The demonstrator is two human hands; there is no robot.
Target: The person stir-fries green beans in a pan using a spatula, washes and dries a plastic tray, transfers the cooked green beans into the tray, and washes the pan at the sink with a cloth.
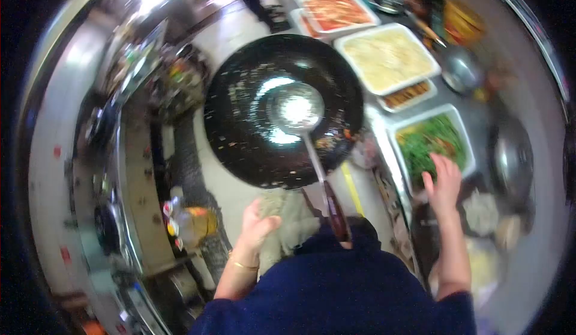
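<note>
My left hand (pixel 258 226) is closed around a greyish cloth (pixel 289 218) at the near rim of a large black wok (pixel 240 113). Whether the fingers grip the rim through the cloth is hidden. Inside the wok, which has oil and food bits on its surface, rests a metal ladle (pixel 297 108); its dark red handle (pixel 336 212) reaches over the rim towards my body. My right hand (pixel 444 182) is at the near side of a white tray (pixel 470 149) of chopped green leaves (pixel 435 143), its fingers apart and nothing visible in them.
On the right counter, a white tub of pale food (pixel 390 56) stands beyond the greens, with a tub of red and white shreds (pixel 336 11) behind. A second metal ladle (pixel 461 68) and a dark round pan (pixel 512 158) lie farther right. Bottles (pixel 195 222) stand at left.
</note>
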